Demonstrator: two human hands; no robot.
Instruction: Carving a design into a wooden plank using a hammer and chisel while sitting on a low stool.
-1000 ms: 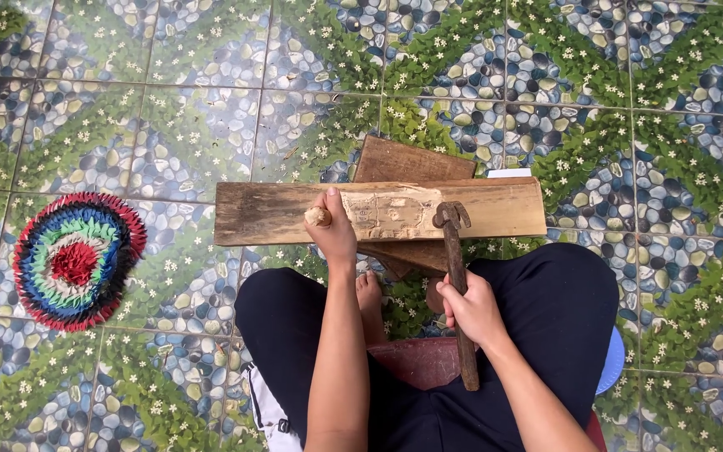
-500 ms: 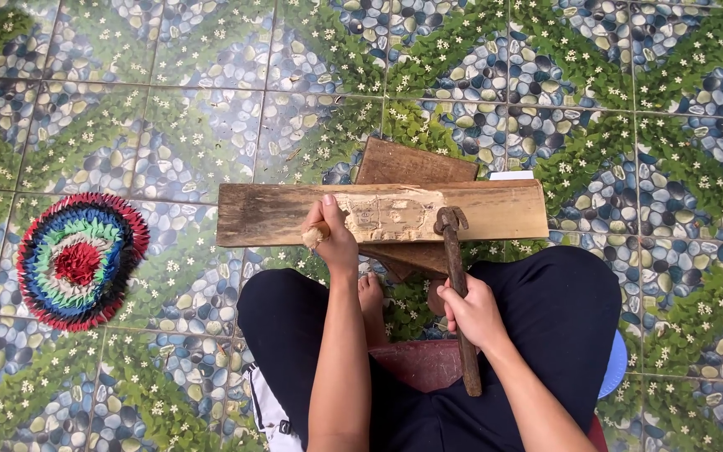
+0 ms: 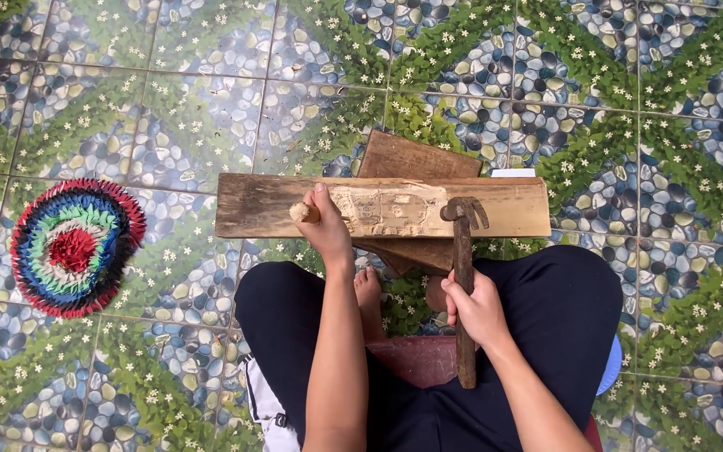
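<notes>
**Barefoot worker in dark trousers**

The person wears loose black trousers (image 3: pixel 546 310) covering both legs. Both forearms are bare, with no sleeves in view, and no rings or watch show on the 2 hands. 1 bare foot (image 3: pixel 369 293) shows between the knees.

- The left hand (image 3: pixel 328 228) holds a small wooden stick (image 3: pixel 303 212) on the long plank (image 3: pixel 378 206).
- The right hand (image 3: pixel 477 308) grips a hammer (image 3: pixel 464 276).
- A round colourful mat (image 3: pixel 73 248) lies on the floor.

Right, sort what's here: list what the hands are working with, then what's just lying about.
In use:
left hand gripping a wooden-handled tool
right hand holding the hammer
carved plank
board underneath

Lying about:
round rag mat
</notes>
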